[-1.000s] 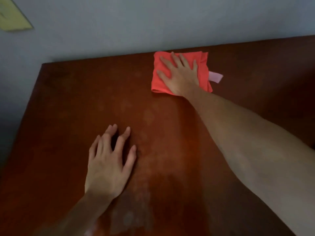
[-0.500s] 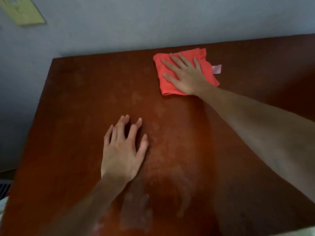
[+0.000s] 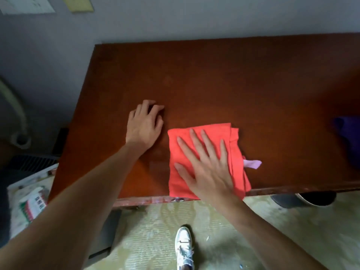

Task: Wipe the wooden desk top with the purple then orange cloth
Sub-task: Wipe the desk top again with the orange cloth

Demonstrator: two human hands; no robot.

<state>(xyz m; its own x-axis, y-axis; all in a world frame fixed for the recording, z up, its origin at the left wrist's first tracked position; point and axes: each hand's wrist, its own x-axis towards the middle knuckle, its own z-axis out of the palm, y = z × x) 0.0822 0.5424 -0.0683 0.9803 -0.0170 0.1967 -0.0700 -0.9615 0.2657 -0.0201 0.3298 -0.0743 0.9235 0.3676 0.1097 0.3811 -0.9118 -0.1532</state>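
Right hand (image 3: 206,168) presses flat, fingers spread wide, on the folded orange cloth (image 3: 181,184) at the wooden desk top's (image 3: 214,78) near edge; left hand (image 3: 143,127) rests beside it, fingers loosely bent.

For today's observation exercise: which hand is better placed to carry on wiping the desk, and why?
Right. The right hand lies flat on the orange cloth at the desk's near edge; the left hand rests on bare wood.

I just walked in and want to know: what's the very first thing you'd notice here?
The bright orange cloth jumps out, lying at the near edge of the dark wooden desk with the right hand spread flat on it. The left hand rests on bare wood beside it. A purple cloth sits at the desk's far right.
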